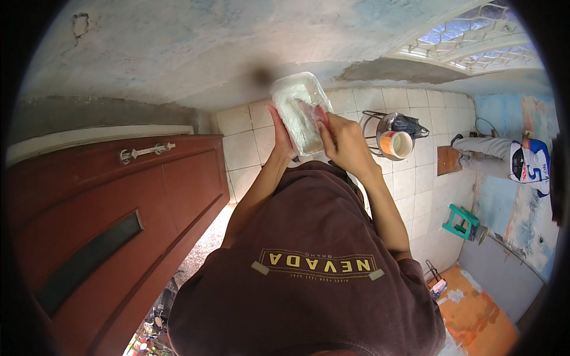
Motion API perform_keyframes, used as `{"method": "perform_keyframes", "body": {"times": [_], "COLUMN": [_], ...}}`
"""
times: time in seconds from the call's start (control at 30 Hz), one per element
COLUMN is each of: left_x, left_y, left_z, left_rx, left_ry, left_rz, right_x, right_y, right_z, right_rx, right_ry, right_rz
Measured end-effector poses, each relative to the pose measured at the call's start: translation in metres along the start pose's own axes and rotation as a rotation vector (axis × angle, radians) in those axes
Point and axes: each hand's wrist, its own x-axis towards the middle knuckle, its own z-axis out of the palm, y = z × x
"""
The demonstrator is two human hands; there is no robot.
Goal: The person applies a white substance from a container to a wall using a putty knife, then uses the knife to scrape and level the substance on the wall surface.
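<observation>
My left hand (279, 134) grips the side of a white rectangular plastic container (307, 135), held out tilted in front of my body at the upper middle of the view. Pale paste coats the inside of the container. My right hand (335, 139) is closed on a scraper with a reddish handle (320, 115), whose blade rests in the paste. My thumb and fingers on the left lie along the container's outer wall, partly hidden behind it.
A red-brown door (107, 225) fills the left. A stool (371, 132) holds an orange-white bucket (396, 144) and black bag (408, 126) on the tiled floor. A co-worker (528, 166) stands by the right wall, near a green plastic stool (460, 221) and an orange patched board (475, 308).
</observation>
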Motion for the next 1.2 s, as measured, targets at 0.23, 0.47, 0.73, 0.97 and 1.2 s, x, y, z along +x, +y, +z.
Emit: {"method": "perform_keyframes", "body": {"times": [0.23,0.47,0.73,0.97,1.2], "left_x": [-0.008,-0.010,0.000,0.001,0.015], "left_y": [0.006,0.009,0.012,-0.006,-0.018], "left_z": [0.043,0.042,0.045,0.036,0.006], "left_rx": [-0.036,-0.033,-0.086,0.039,-0.362], "left_ry": [-0.067,-0.062,-0.073,-0.020,-0.490], "left_rz": [0.032,0.039,0.040,-0.066,-0.204], "right_x": [0.010,0.005,-0.007,-0.011,-0.023], "right_y": [-0.011,-0.013,-0.011,0.001,0.006], "right_z": [-0.011,-0.007,-0.014,-0.004,-0.008], "right_rx": [-0.019,-0.019,0.087,0.018,-0.205], "right_ry": [0.122,0.008,0.488,0.153,0.335], "right_rz": [0.026,0.129,0.124,0.178,0.083]}}
